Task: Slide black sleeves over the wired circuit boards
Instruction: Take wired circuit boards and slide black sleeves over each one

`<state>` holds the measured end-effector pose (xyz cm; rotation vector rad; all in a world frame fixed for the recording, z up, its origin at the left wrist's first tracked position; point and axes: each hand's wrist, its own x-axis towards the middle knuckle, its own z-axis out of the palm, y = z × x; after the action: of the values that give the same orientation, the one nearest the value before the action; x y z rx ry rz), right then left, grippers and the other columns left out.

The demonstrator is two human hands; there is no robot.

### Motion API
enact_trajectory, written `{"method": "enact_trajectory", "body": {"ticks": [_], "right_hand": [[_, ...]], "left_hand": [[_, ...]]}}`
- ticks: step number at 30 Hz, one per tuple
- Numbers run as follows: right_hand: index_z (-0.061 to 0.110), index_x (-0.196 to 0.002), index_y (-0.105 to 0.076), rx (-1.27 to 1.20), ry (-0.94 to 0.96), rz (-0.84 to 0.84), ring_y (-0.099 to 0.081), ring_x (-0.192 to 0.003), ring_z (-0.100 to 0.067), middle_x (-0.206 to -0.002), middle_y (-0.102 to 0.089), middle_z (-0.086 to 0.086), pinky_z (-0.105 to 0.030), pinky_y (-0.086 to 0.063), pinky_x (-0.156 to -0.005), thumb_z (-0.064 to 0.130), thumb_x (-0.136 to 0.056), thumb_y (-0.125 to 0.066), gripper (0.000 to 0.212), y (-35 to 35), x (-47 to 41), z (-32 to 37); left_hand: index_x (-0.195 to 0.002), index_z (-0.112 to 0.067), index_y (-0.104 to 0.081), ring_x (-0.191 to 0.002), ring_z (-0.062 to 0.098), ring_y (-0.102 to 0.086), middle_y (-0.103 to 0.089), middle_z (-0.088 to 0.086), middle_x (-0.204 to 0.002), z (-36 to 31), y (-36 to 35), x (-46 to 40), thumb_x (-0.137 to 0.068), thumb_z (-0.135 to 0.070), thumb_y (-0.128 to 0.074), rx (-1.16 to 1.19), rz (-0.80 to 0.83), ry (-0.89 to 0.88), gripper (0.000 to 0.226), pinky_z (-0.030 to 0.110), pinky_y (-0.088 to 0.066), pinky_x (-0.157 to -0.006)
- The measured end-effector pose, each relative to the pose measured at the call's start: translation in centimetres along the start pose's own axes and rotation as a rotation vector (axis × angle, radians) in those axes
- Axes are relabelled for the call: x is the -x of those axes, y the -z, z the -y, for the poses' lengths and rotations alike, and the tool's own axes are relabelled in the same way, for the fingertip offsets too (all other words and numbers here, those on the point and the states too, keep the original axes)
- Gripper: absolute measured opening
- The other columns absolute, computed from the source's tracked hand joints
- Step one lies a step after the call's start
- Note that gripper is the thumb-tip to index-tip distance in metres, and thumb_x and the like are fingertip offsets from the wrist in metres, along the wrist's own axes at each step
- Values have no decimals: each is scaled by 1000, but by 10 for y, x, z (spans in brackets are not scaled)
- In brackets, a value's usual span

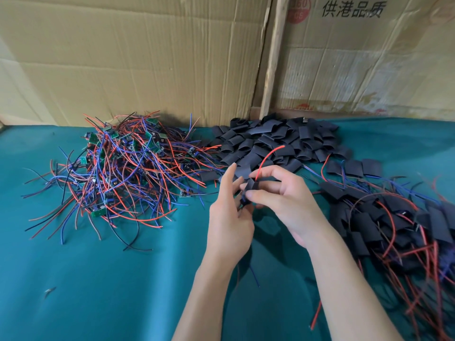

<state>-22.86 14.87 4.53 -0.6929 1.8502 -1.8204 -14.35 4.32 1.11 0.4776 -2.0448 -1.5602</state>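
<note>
Flattened cardboard sheets (147,57) stand along the far edge of the bench (98,279), which wears a teal cloth from side to side. Toward the far left corner sprawls the big tangle of wired circuit boards (118,173), small green boards buried in red, blue and black leads. At the middle of the far edge, touching that tangle, lies the heap of black sleeves (273,141), loose and hollow. Down the right edge runs the pile of sleeved boards (384,222), black covers on, wires trailing toward the near side.

And here in the middle, raised above the cloth, both hands meet. The left hand (230,217) comes up with its index finger straight and the lower fingers curled in toward the work; what exactly they grip is hidden behind the other hand. The right hand (280,200) pinches a black sleeve (250,187) between thumb and fingers. A red wire (267,156) arcs up out of that sleeve toward the far edge, and a blue wire (253,275) hangs below the hands toward the near edge.
</note>
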Motion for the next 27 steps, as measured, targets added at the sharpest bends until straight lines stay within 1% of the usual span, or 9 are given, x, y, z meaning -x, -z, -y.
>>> {"method": "enact_trajectory", "body": {"ticks": [5,9,11,13,15,19,22,24,27], "right_hand": [[22,-104,-67,39,16,84,-66,-82,-18,-97,-78,-10,-31,-50,-78,8,-75,-71,32,8,1,1],[22,-103,-65,178,21,110,-70,-91,-27,-102,-79,-1,-45,-53,-101,5,-77,-72,32,9,3,-1],[27,-100,-65,225,9,105,-69,-99,-31,-101,-80,1,-52,-51,-104,9,-76,-72,31,8,4,-1],[30,-98,-66,233,0,105,-70,-93,-27,-101,-79,1,-52,-52,-102,11,-74,-71,31,6,4,0],[29,-99,-68,191,-5,91,-69,-86,-20,-99,-79,-2,-52,-53,-98,11,-74,-69,31,0,2,0],[23,-101,-72,135,9,2,-68,-82,-29,-89,-78,0,-45,-55,-85,15,-82,-70,21,-27,0,-3],[17,-101,-75,73,-5,-22,-65,-81,-14,-92,-77,-6,-32,-53,-78,-1,-88,-67,23,-36,0,-4],[13,-102,-75,-47,-77,-52,-67,-79,-15,-91,-76,-9,-27,-57,-68,-9,-89,-62,29,-29,-1,0],[10,-100,-72,-27,-148,-201,-59,-58,-17,-76,-75,-12,-25,-42,-43,-8,-82,-56,30,5,0,10]], "left_hand": [[-151,-40,-30,-113,5,-67,-62,-22,-124,2,-1,0,-91,13,-51,41,24,55,82,39,-52,-103],[-147,-48,-30,-120,8,-63,-48,0,-149,-4,-1,1,-90,21,-42,152,37,109,90,32,-52,-101],[-145,-48,-33,-120,12,-63,-39,2,-156,-8,1,1,-86,26,-35,278,45,141,95,28,-53,-93],[-148,-41,-34,-116,13,-62,-34,3,-159,-12,2,1,-82,30,-29,415,52,159,98,22,-53,-81],[-151,-34,-32,-125,17,-57,-33,4,-159,-16,0,1,-78,32,-26,498,60,161,98,16,-52,-73],[-147,-33,-35,-132,0,-51,-45,-11,-141,-16,1,1,-66,17,-36,557,22,144,95,20,-49,-91],[-142,-37,-41,-140,5,-44,-41,-1,-152,-18,9,1,-63,6,-42,493,25,113,90,34,-41,-112],[-132,-32,-53,-125,7,-59,-55,-2,-140,-19,17,-1,-67,-1,-49,339,-35,84,73,31,-49,-105],[-108,-19,-71,-101,18,-67,-69,-3,-108,-10,32,-3,-76,-3,-58,-149,-355,55,38,31,-51,-89]]}}
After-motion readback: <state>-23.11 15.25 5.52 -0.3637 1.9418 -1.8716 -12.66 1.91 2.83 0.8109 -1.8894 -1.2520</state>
